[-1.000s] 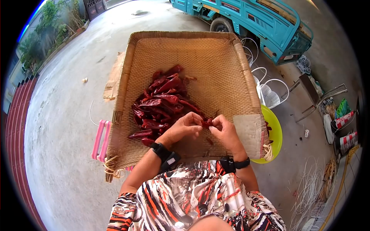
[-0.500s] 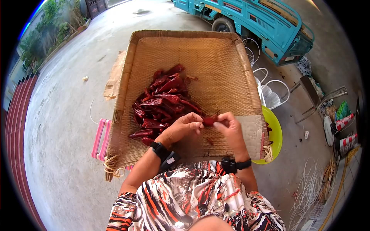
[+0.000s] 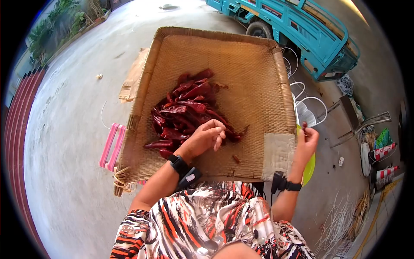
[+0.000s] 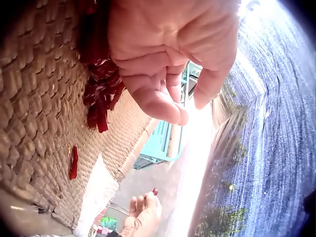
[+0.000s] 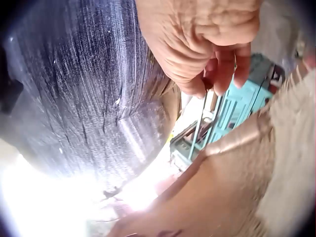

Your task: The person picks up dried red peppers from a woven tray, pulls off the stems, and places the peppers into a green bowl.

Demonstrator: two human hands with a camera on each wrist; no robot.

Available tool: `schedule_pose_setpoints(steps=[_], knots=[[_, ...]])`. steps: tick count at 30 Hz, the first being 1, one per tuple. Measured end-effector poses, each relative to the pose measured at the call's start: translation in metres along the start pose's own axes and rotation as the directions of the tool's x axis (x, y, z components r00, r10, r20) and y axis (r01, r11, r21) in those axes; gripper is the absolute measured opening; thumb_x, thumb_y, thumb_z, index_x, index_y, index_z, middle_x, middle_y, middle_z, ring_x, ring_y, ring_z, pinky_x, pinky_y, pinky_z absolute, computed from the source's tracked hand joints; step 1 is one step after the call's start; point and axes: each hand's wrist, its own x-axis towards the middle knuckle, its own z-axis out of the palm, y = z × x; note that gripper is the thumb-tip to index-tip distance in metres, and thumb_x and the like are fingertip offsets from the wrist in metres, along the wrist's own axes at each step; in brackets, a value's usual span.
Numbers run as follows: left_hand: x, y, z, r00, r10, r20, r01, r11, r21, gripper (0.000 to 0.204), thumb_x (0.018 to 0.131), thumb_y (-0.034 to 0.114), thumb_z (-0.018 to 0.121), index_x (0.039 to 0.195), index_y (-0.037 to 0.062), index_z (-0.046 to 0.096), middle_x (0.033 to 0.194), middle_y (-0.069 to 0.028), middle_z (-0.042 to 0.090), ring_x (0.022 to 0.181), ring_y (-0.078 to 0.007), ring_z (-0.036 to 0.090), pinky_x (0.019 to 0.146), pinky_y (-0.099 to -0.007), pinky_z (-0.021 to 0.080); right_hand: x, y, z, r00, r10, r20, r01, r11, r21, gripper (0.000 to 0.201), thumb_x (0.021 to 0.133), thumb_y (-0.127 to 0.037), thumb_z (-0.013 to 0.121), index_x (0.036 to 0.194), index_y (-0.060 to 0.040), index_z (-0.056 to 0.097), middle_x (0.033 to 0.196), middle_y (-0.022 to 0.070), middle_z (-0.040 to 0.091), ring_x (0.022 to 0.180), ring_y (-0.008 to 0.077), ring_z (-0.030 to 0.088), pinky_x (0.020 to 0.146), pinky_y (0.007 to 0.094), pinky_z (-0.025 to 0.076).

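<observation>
A heap of dried red chilies lies on the left side of a shallow woven tray. My left hand hovers at the near side of the heap, its fingers loosely bent and holding nothing; the left wrist view shows its bare palm. Beyond the tray's right rim, my right hand pinches a dried red chili between thumb and fingers, over a yellow-green basin. Most of that chili is hidden by the fingers. A small red scrap sits apart on the weave.
A pale patch covers the tray's near right corner. Pink-striped straps show at the left. White buckets, a metal-legged chair and a turquoise cargo vehicle stand to the right. Loose white strips litter the floor.
Both hands were together over the tray with a chili between them. The right hand has moved right past the rim with a chili; the left stays near the heap. The view has shifted slightly.
</observation>
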Motion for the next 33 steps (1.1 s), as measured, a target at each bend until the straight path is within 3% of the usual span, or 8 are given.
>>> schedule_pose_setpoints(steps=[2, 6, 10, 13, 16, 25, 29, 33], knots=[[-0.001, -0.001, 0.0, 0.999, -0.033, 0.009, 0.032, 0.998, 0.049, 0.026, 0.095, 0.021, 0.061, 0.112, 0.0039, 0.053, 0.09, -0.0068, 0.061, 0.06, -0.0117, 0.058, 0.049, -0.0227, 0.047, -0.022, -0.023, 0.025, 0.954, 0.017, 0.3, -0.06, 0.989, 0.135, 0.019, 0.087, -0.005, 0.064, 0.104, -0.0021, 0.056, 0.095, 0.0035, 0.061, 0.085, 0.0104, 0.057, 0.077, 0.0255, 0.048], [-0.004, 0.006, 0.015, 0.996, -0.084, 0.013, 0.08, 0.98, 0.181, 0.035, 0.091, 0.022, 0.067, 0.117, 0.0045, 0.05, 0.086, -0.0062, 0.061, 0.057, -0.0104, 0.056, 0.047, -0.0219, 0.047, -0.062, -0.051, 0.066, 0.632, -0.005, 0.775, -0.18, 0.972, 0.153, 0.017, 0.085, 0.001, 0.065, 0.102, -0.0035, 0.063, 0.091, -0.0001, 0.065, 0.083, 0.0063, 0.061, 0.074, 0.0226, 0.05], [-0.005, 0.004, 0.016, 0.997, -0.075, -0.033, 0.081, 0.966, 0.246, 0.026, 0.094, 0.028, 0.063, 0.107, 0.0073, 0.053, 0.078, -0.003, 0.06, 0.057, -0.0089, 0.056, 0.048, -0.0217, 0.047, -0.072, -0.052, 0.091, 0.538, -0.219, 0.814, 0.019, 0.968, 0.248, 0.016, 0.086, -0.003, 0.065, 0.101, -0.0022, 0.062, 0.093, 0.0057, 0.067, 0.085, 0.0127, 0.064, 0.076, 0.0282, 0.052], [-0.005, 0.004, 0.012, 0.989, -0.097, -0.11, 0.116, 0.974, 0.193, 0.022, 0.097, 0.031, 0.058, 0.101, 0.0092, 0.054, 0.074, -0.0014, 0.059, 0.058, -0.0091, 0.057, 0.049, -0.0214, 0.048, -0.07, -0.057, 0.095, 0.479, -0.026, 0.877, -0.296, 0.936, 0.189, 0.016, 0.086, -0.003, 0.065, 0.102, -0.0018, 0.062, 0.093, 0.0059, 0.067, 0.087, 0.0127, 0.064, 0.076, 0.0282, 0.051], [-0.005, 0.002, 0.011, 0.986, -0.123, -0.109, 0.142, 0.972, 0.188, 0.023, 0.097, 0.031, 0.058, 0.098, 0.009, 0.055, 0.075, -0.0008, 0.059, 0.058, -0.0092, 0.057, 0.051, -0.0219, 0.048, -0.068, -0.05, 0.093, 0.453, -0.037, 0.891, -0.254, 0.953, 0.168, 0.017, 0.086, -0.003, 0.065, 0.102, -0.0015, 0.061, 0.092, 0.0058, 0.066, 0.086, 0.0122, 0.063, 0.076, 0.0277, 0.051], [-0.004, -0.004, 0.008, 0.978, -0.196, -0.071, 0.207, 0.957, 0.204, 0.034, 0.096, 0.029, 0.06, 0.12, 0.0057, 0.051, 0.089, 0.0003, 0.058, 0.076, -0.0073, 0.058, 0.069, -0.0226, 0.05, 0.023, -0.029, 0.01, 0.958, -0.003, 0.286, 0.065, 0.976, -0.207, 0.014, 0.087, -0.002, 0.062, 0.102, -0.0008, 0.062, 0.095, 0.0073, 0.065, 0.083, 0.0142, 0.062, 0.075, 0.0281, 0.05], [-0.003, -0.008, 0.003, 0.977, -0.202, -0.066, 0.21, 0.966, 0.152, 0.033, 0.097, 0.028, 0.059, 0.119, 0.0056, 0.052, 0.089, 0.0002, 0.057, 0.077, -0.0074, 0.057, 0.069, -0.0228, 0.049, 0.051, 0.018, -0.042, 0.99, -0.075, 0.117, 0.137, 0.647, -0.75, 0.023, 0.087, -0.005, 0.062, 0.109, -0.0007, 0.06, 0.107, 0.0092, 0.063, 0.093, 0.0186, 0.061, 0.08, 0.0319, 0.05], [-0.004, 0.002, 0.007, 0.966, -0.244, -0.08, 0.251, 0.963, 0.096, 0.03, 0.097, 0.027, 0.058, 0.118, 0.0061, 0.053, 0.089, 0.0008, 0.056, 0.078, -0.007, 0.056, 0.07, -0.0221, 0.048, 0.051, -0.027, 0.007, 0.957, 0.084, 0.279, 0.044, 0.905, -0.424, 0.027, 0.085, -0.004, 0.06, 0.111, -0.0013, 0.06, 0.107, 0.0099, 0.061, 0.101, 0.0214, 0.06, 0.085, 0.0347, 0.048]])
